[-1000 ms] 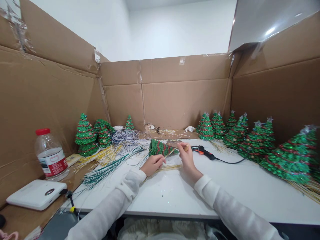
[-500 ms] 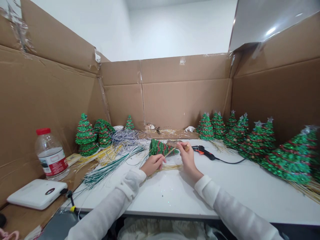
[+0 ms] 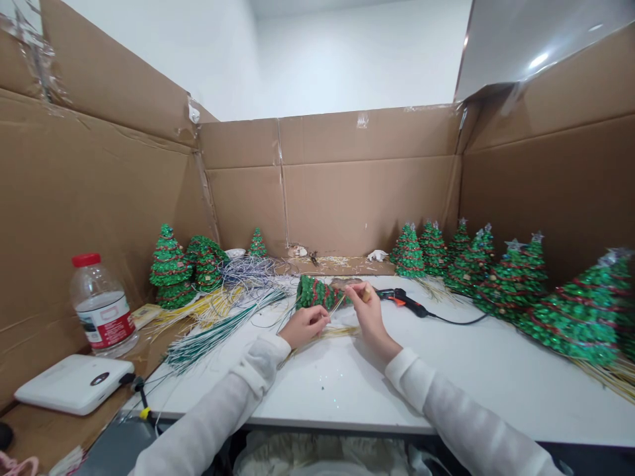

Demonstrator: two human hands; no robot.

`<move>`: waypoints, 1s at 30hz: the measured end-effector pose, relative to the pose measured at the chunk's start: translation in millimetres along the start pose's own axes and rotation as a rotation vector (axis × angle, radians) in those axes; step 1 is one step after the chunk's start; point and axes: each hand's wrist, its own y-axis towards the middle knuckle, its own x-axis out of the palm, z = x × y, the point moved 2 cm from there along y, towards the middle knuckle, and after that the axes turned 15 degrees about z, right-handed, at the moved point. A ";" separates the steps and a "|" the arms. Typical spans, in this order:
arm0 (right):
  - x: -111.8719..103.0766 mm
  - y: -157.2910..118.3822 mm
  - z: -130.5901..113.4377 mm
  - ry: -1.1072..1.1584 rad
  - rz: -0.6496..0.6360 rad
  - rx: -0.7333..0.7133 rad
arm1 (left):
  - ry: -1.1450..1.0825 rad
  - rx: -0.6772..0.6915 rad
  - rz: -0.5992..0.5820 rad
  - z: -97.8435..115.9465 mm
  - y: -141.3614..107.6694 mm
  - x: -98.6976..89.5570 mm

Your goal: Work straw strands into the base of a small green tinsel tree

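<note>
Between my two hands runs a thin straw-coloured strand (image 3: 338, 305). My left hand (image 3: 303, 326) pinches its lower end, and my right hand (image 3: 366, 311) grips the upper end with the fingers curled in. Something tan shows among the right fingers, too small to make out. Just behind the hands a green Christmas tree (image 3: 311, 292) with red trim lies on its side, partly covered by them. Below the hands a bundle of straw-coloured strands (image 3: 342, 332) rests on the white table (image 3: 347, 390).
A glue gun (image 3: 404, 301) with a black cord lies right of my hands. Green and white strands (image 3: 223, 334) spread to the left. Finished-looking trees (image 3: 501, 277) line the right side. A bottle (image 3: 103, 311) and a white box-shaped device (image 3: 74, 383) stand at left. Cardboard walls (image 3: 367, 192) surround the table.
My right hand has shifted slightly left and turned, and the strand between the hands now stands steeper. My left hand stays nearly in place.
</note>
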 end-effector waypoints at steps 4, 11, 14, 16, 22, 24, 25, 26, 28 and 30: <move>1.3 0.2 1.4 -0.004 -0.004 0.018 | 0.028 0.014 -0.002 -0.2 0.0 -0.8; 0.2 0.9 1.1 -0.006 -0.033 0.016 | 0.068 0.031 0.034 2.3 -0.4 -3.8; 0.2 0.3 1.6 -0.012 -0.037 0.024 | 0.091 0.042 0.056 3.3 0.4 -4.3; 0.2 0.1 2.0 -0.017 -0.033 0.027 | 0.110 0.050 0.065 3.9 0.9 -4.4; 0.6 0.0 1.4 -0.021 -0.040 0.025 | 0.133 0.061 0.059 4.7 0.5 -4.4; 0.8 -0.3 0.4 -0.017 -0.041 0.026 | 0.133 0.068 0.057 4.7 0.3 -4.2; 0.9 -0.5 -0.1 -0.019 -0.042 0.027 | 0.139 0.072 0.056 4.7 0.3 -4.1; 0.9 -0.7 -0.5 -0.023 -0.044 0.028 | 0.149 0.075 0.052 4.6 0.2 -4.0; 0.6 -1.2 -0.9 -0.034 -0.045 0.029 | 0.176 0.080 0.039 4.4 0.3 -3.7; 0.0 -1.4 -0.6 -0.036 -0.041 0.028 | 0.191 0.084 0.026 4.2 0.4 -3.5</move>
